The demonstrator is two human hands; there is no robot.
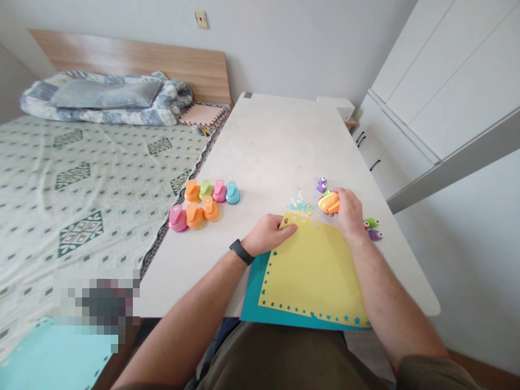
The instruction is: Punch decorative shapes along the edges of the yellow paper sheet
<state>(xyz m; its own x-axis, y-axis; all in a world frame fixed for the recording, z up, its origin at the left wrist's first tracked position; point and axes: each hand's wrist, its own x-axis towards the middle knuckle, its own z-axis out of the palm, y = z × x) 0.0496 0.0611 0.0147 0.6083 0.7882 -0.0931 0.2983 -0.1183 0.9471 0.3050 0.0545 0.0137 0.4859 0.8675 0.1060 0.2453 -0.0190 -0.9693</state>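
Observation:
My left hand (pixel 268 235) pinches the upper left corner of a yellow paper sheet (pixel 312 265), thumb on top. Small stars and hearts are punched along the sheet's left and bottom edges. Beneath it lies a teal sheet (pixel 252 295), showing at the left and bottom. My right hand (pixel 351 214) is closed around an orange craft punch (pixel 329 203) just beyond the yellow sheet's far edge. Whether the punch touches the paper, I cannot tell. Blue, yellow and white paper bits (pixel 300 205) are scattered between my hands.
Several colourful craft punches (pixel 203 200) stand on the white table (pixel 280 141) at left. Small purple punches (pixel 322 184) sit beyond my right hand, with green and purple ones (pixel 374 230) to its right. A bed (pixel 122 157) adjoins the left side; a light blue sheet (pixel 60 352) lies lower left.

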